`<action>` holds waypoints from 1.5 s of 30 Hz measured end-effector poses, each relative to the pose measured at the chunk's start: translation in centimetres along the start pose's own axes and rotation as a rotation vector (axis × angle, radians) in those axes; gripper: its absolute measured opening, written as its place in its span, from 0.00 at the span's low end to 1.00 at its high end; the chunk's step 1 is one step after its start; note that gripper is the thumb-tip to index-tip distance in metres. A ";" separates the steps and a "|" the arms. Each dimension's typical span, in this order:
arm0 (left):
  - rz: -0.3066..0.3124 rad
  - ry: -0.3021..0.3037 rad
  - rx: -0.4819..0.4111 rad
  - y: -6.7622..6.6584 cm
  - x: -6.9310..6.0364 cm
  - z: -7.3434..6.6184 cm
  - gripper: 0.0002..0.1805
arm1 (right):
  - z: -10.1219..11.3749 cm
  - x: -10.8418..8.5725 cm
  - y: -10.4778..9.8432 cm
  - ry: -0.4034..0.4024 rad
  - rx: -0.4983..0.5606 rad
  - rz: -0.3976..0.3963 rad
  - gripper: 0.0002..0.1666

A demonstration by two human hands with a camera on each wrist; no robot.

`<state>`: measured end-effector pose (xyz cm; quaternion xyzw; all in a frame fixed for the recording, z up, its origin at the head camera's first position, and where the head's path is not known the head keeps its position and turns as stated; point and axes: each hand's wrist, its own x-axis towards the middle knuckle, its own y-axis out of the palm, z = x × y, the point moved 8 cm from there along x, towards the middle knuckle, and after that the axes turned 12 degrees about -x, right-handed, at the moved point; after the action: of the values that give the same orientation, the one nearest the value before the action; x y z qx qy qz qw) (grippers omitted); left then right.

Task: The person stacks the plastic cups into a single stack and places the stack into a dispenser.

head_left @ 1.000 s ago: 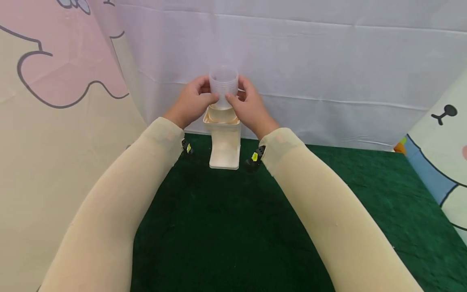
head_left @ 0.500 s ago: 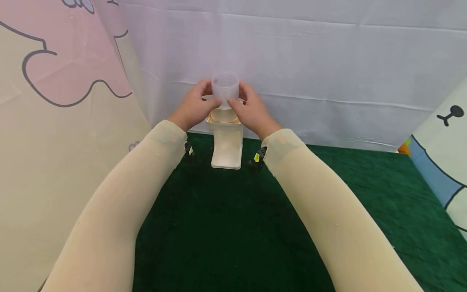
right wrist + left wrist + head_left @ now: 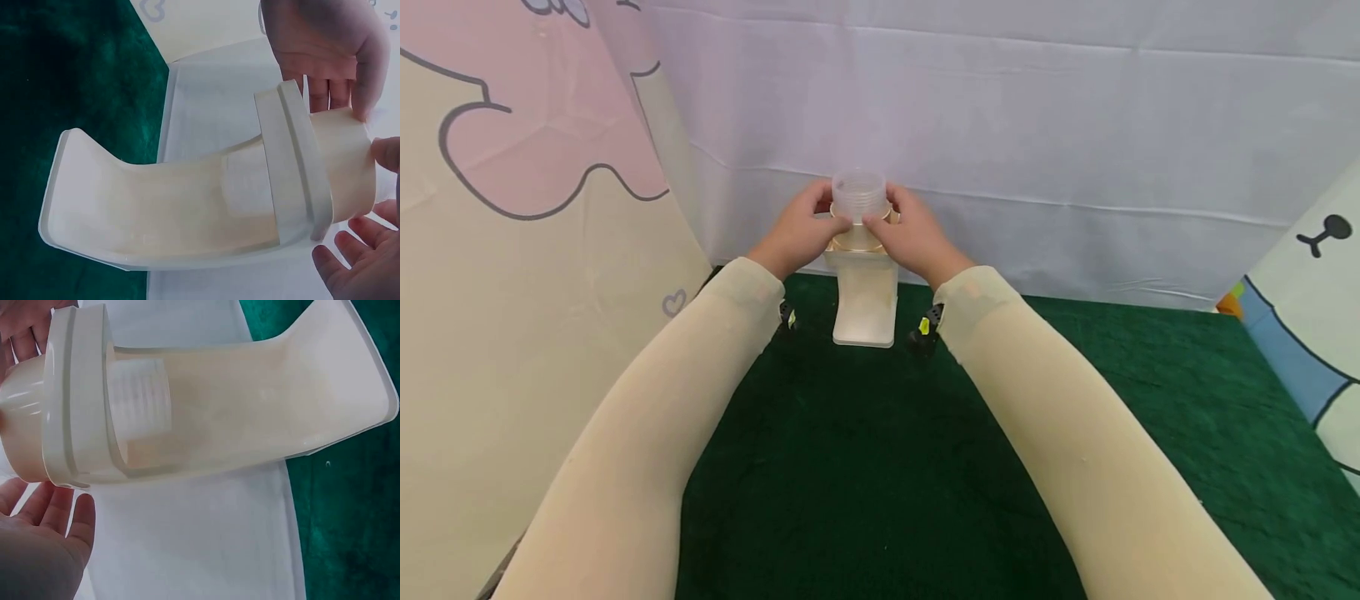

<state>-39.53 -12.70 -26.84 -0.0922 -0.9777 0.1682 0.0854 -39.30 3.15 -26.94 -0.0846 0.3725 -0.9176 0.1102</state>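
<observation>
A stack of clear plastic cups [image 3: 859,193] stands upright in the round collar of a cream cup dispenser [image 3: 865,304]. My left hand [image 3: 801,232] holds the stack from the left, thumb in front and fingers behind. From the right, my right hand [image 3: 917,237] grips it in the same way, both thumbs near the collar's rim. Below the collar, the stack's ribbed lower end [image 3: 140,397] shows inside the dispenser in the left wrist view. The right wrist view shows the dispenser's curved body [image 3: 181,200] and both hands around its collar; some fingertips are hidden.
The dispenser's foot rests on a green cloth [image 3: 880,450] near its back edge. Directly behind hangs a white curtain [image 3: 1037,133]. Printed cloth panels [image 3: 512,292] stand at the left and right. A small orange thing [image 3: 1229,305] lies at the far right corner.
Both hands have moved down with the cup stack, which now sits lower in the dispenser's collar. The dispenser has stayed in place.
</observation>
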 end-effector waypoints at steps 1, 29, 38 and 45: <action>0.000 -0.004 -0.002 0.0 0.0 0.1 0.30 | -0.1 0.0 0.0 0.007 0.000 0.005 0.42; -0.058 -0.011 0.022 -0.4 0.5 -1.3 0.35 | 0.6 -0.2 -1.4 -0.015 -0.014 -0.093 0.36; -0.071 -0.030 0.015 -0.1 0.1 0.1 0.33 | 0.2 -0.2 -0.1 0.072 -0.003 -0.081 0.35; -0.072 -0.027 0.017 0.3 0.0 0.7 0.31 | -0.4 -0.3 0.7 0.087 0.054 -0.088 0.34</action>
<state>-39.64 -12.63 -27.60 -0.0541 -0.9800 0.1744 0.0790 -39.04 3.05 -27.76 -0.0581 0.3478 -0.9341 0.0558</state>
